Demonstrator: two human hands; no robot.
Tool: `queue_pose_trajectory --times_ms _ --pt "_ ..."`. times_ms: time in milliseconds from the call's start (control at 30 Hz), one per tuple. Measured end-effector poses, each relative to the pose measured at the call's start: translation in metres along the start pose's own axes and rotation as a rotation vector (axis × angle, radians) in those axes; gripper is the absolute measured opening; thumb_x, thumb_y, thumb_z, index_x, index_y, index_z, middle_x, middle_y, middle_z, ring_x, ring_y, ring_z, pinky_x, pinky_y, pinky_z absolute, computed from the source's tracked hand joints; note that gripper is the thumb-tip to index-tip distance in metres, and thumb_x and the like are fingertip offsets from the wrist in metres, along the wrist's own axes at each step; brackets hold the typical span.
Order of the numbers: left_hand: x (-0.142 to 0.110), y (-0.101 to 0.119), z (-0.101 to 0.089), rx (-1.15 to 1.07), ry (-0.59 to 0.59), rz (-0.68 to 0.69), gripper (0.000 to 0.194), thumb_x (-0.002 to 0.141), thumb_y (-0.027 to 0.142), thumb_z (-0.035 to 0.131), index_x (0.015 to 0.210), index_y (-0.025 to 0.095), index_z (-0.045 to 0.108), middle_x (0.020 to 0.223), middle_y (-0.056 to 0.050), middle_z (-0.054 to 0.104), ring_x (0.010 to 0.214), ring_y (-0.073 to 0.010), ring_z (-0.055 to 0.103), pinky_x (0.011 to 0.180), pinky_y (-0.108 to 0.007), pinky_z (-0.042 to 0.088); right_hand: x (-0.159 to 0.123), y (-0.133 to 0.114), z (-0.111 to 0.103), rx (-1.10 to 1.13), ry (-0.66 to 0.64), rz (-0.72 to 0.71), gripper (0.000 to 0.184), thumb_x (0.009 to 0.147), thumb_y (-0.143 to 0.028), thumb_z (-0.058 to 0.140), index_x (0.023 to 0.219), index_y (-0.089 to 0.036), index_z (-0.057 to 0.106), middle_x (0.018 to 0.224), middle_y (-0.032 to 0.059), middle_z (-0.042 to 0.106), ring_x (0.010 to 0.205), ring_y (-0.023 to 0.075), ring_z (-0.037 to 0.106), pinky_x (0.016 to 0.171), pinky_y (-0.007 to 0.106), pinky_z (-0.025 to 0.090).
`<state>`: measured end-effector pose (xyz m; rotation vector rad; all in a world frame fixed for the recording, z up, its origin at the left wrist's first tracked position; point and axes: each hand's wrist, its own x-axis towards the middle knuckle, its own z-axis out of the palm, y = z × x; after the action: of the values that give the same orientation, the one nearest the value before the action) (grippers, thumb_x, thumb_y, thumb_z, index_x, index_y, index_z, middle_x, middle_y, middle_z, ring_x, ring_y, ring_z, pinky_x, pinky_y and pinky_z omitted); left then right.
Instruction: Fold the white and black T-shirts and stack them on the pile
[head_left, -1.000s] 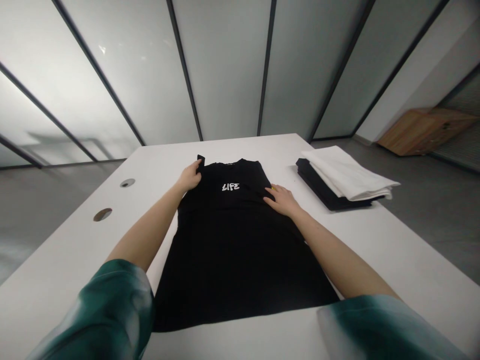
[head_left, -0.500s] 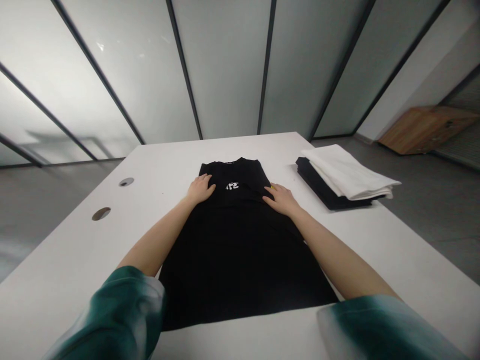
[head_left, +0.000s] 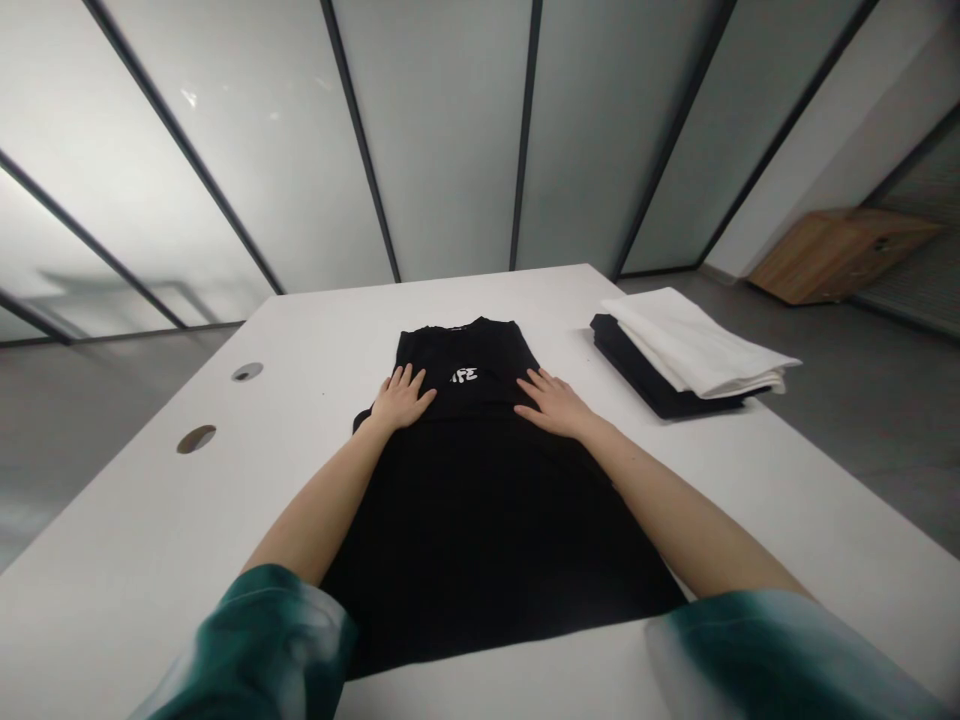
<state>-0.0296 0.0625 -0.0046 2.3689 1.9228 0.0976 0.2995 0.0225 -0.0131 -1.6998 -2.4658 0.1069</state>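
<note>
A black T-shirt [head_left: 495, 520] lies spread out on the white table, its neckline at the far end and a small white print on its chest. My left hand [head_left: 400, 398] rests palm down on the shirt's left side, fingers spread, beside the print. On the opposite side, my right hand [head_left: 553, 403] presses flat with its fingers stretched out over the cloth. Neither hand grips the fabric. A fold of black cloth sticks out just left of my left wrist.
On the right of the white table [head_left: 285, 400], a folded white cloth [head_left: 697, 340] sits on top of folded black cloth [head_left: 637, 375]. Two round holes [head_left: 196, 439] pierce the tabletop at left. Frosted glass panels stand beyond, and a wooden cabinet [head_left: 840, 255] is at far right.
Both hands have slid slightly toward me and inward over the shirt, with the fingers spread flatter. The shirt's near hem has shifted a little closer.
</note>
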Motion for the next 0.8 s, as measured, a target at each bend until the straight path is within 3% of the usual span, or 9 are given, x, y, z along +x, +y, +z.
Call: queue_pose_trajectory --times_ms 467,633,733,800 --pt "0.004 -0.001 0.005 -0.006 -0.012 0.009 0.071 0.094 0.061 0.03 0.154 0.022 0.033 0.163 -0.012 0.022 0.151 -0.0323 0.016 0.118 -0.051 0.02 -0.001 0.0 0.007 -0.023 -0.033 0.034 0.072 0.094 -0.064 0.034 0.152 -0.023 0.038 0.16 0.0112 0.029 0.148 0.0317 0.023 0.118 0.05 0.024" --pt "0.008 -0.009 -0.004 -0.2 0.067 0.023 0.066 0.093 0.053 0.041 0.148 0.017 0.042 0.157 -0.013 0.036 0.146 -0.0298 0.031 0.116 -0.045 0.028 0.0 0.008 0.008 0.104 0.171 0.08 0.079 0.093 -0.061 0.04 0.155 -0.014 0.028 0.16 0.0176 0.026 0.147 0.0323 0.025 0.115 0.05 0.031" --pt "0.001 -0.026 -0.016 -0.345 0.183 -0.027 0.056 0.095 0.043 0.039 0.141 0.012 0.048 0.145 -0.014 0.052 0.133 -0.0246 0.049 0.11 -0.036 0.038 0.001 0.017 0.003 0.224 0.293 0.207 0.071 0.095 -0.052 0.039 0.15 -0.008 0.033 0.149 0.022 0.043 0.136 0.0314 0.044 0.107 0.045 0.041" --pt "-0.012 -0.041 -0.024 -0.322 0.227 -0.086 0.053 0.093 0.041 0.042 0.135 0.011 0.053 0.135 -0.015 0.058 0.123 -0.0252 0.056 0.106 -0.036 0.042 0.0 0.024 -0.005 0.278 0.269 0.281 0.063 0.095 -0.047 0.041 0.145 -0.009 0.042 0.134 0.0204 0.057 0.117 0.0293 0.06 0.097 0.04 0.048"
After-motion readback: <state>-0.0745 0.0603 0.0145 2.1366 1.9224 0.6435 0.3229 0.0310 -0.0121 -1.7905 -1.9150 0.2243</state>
